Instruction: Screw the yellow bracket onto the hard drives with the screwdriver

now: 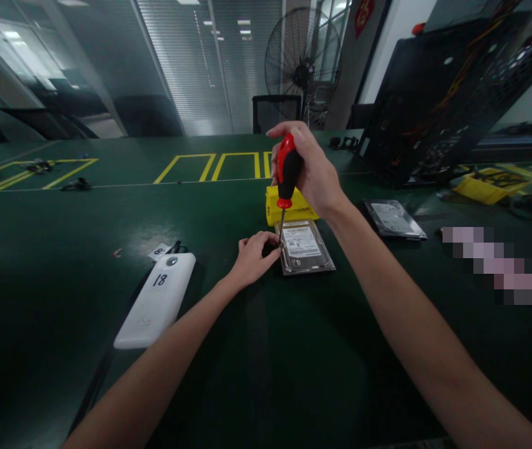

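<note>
My right hand [310,165] is wrapped round the handle of a red and black screwdriver [288,171]. The screwdriver stands nearly upright, its thin shaft pointing down at the left edge of a hard drive [310,249]. The drive lies label up on the green table, its far end against a yellow box-like thing [294,206]. Around the screwdriver's tip, at the drive's left edge, the thumb and forefinger of my left hand [254,255] come together in a pinch. Whatever is between them is too small to make out.
To the left lies a white power bank [158,302] marked 18, with a black cable. A second hard drive [394,218] sits to the right, near a black computer case [434,112] and a yellow tray [490,186] of cables. Yellow tape lines [237,154] mark the table's far side.
</note>
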A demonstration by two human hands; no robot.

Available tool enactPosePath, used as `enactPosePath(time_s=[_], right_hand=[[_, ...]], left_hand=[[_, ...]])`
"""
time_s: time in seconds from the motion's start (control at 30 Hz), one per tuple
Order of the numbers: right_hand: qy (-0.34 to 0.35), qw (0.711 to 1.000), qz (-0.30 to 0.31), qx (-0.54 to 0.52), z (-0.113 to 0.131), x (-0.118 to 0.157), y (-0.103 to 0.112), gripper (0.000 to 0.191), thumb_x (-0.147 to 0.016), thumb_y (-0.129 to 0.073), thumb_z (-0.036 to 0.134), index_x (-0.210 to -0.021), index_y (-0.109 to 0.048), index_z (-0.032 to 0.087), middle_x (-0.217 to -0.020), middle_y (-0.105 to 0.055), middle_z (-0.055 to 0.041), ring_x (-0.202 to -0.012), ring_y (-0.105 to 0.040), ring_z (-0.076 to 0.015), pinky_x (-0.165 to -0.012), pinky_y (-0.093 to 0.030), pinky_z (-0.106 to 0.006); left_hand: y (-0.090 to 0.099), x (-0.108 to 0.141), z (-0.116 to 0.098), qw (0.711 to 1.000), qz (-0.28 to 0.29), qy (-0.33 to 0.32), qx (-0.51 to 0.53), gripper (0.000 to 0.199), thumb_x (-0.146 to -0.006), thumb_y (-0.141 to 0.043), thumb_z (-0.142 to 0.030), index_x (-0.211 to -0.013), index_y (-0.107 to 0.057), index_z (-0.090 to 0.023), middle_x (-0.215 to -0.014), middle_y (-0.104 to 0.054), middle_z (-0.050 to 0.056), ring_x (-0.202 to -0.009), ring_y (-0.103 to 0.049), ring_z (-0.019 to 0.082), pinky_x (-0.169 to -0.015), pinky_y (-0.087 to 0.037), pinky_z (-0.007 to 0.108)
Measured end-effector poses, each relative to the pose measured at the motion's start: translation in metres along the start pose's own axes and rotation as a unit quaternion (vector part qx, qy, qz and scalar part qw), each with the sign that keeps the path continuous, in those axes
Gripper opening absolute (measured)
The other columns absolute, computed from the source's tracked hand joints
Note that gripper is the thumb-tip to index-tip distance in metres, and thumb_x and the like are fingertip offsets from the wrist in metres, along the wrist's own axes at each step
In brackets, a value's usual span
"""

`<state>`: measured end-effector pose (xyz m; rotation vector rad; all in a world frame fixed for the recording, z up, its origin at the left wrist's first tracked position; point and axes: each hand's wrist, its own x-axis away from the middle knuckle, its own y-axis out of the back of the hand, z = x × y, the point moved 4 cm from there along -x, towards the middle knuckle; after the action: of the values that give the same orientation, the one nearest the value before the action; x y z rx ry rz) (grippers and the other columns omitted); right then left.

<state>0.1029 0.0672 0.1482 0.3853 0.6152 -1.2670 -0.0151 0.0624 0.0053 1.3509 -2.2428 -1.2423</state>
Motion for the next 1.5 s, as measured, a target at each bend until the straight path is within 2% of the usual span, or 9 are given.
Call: enactPosePath(time_s=[0.27,0.7,0.9,1.13,1.3,1.5], right_hand=[[0.0,1.0,-0.01,-0.014,-0.0054,-0.0032,0.0037,0.03,-0.079,-0.053,0.048,-0.094,-0.047,0.022,-0.089,-0.053,-0.0009,-0.07,-0.055,-0.0091,-0.063,-0.051,-0.022],[0.012,1.0,0.004,0.021,-0.0042,-0.0009,-0.0029,0.027,-0.08,-0.055,0.042,-0.094,-0.043,0.022,-0.08,-0.053,0.0029,-0.064,-0.056,-0.0053,-0.06,-0.049,-0.018],[0.019,1.0,0.022,0.013,-0.0001,0.0007,-0.0055,0.022,-0.081,-0.055,0.036,-0.092,-0.042,0.023,-0.076,-0.055,0.0046,-0.062,-0.058,-0.0067,-0.059,-0.049,-0.021],[-0.009,0.998,-0.023,0.053,0.0006,0.0013,-0.0025,0.025,-0.079,-0.055,0.045,-0.091,-0.044,0.025,-0.075,-0.051,0.0034,-0.058,-0.052,-0.0067,-0.058,-0.049,-0.022],[0.007,1.0,0.009,0.015,-0.0015,0.0001,-0.0043,0.033,-0.083,-0.042,0.054,-0.097,-0.05,0.024,-0.077,-0.049,0.0002,-0.061,-0.053,-0.0095,-0.057,-0.05,-0.025],[-0.009,1.0,0.01,0.002,-0.0053,-0.0002,-0.0005,0.032,-0.081,-0.048,0.052,-0.094,-0.05,0.024,-0.082,-0.05,-0.0006,-0.066,-0.053,-0.0096,-0.061,-0.051,-0.024]], left_hand=[[-0.0011,-0.0001,0.0009,1.0,-0.002,-0.002,-0.001,0.021,-0.083,-0.046,-0.033,-0.101,-0.049,-0.022,-0.106,-0.059,0.002,-0.103,-0.052,0.02,-0.094,-0.027,0.042],[-0.0007,-0.0002,0.0012,1.0,-0.002,0.0,-0.003,0.022,-0.083,-0.045,-0.036,-0.1,-0.05,-0.023,-0.104,-0.058,0.001,-0.101,-0.052,0.02,-0.093,-0.027,0.042],[0.0,0.0002,0.0005,1.0,-0.001,-0.005,-0.002,0.022,-0.084,-0.045,-0.036,-0.101,-0.05,-0.022,-0.104,-0.058,0.001,-0.101,-0.052,0.02,-0.093,-0.028,0.042],[0.0005,0.0004,0.0001,1.0,0.004,-0.003,-0.001,0.023,-0.085,-0.044,-0.036,-0.103,-0.049,-0.022,-0.106,-0.058,0.002,-0.103,-0.051,0.02,-0.094,-0.028,0.042],[-0.0008,-0.0003,0.0004,1.0,-0.001,-0.004,-0.006,0.022,-0.084,-0.045,-0.035,-0.101,-0.05,-0.022,-0.104,-0.058,0.001,-0.101,-0.052,0.02,-0.093,-0.028,0.042],[-0.0004,0.0001,-0.0004,1.0,-0.003,-0.003,0.0,0.021,-0.083,-0.046,-0.034,-0.1,-0.05,-0.022,-0.104,-0.058,0.001,-0.101,-0.052,0.02,-0.093,-0.027,0.042]])
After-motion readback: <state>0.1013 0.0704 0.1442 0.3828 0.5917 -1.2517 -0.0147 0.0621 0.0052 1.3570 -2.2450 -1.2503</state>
